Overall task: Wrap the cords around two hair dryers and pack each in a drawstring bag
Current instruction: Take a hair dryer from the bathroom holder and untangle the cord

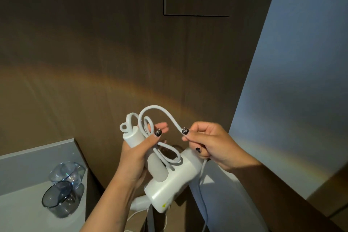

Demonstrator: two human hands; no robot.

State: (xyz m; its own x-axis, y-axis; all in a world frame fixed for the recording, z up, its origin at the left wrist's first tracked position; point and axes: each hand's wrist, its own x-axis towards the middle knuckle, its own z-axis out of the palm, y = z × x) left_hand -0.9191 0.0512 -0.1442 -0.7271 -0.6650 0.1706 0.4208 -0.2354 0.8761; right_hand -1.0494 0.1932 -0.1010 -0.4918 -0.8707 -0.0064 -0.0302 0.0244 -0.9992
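The hair dryer [169, 184], smooth glossy white plastic with a blocky body, hangs in mid-air in front of the dark wood-grain wall [94, 52], its folding handle running up and to the left. My left hand [135, 156] holds that handle in a closed grip, thumb pinning rubbery white cord [162, 111] loops against it. My right hand [205, 143] pinches the cord's free arc (thumb and forefinger). Two clear cups [62, 188] stand near the grey counter [24, 211] edge, lower left.
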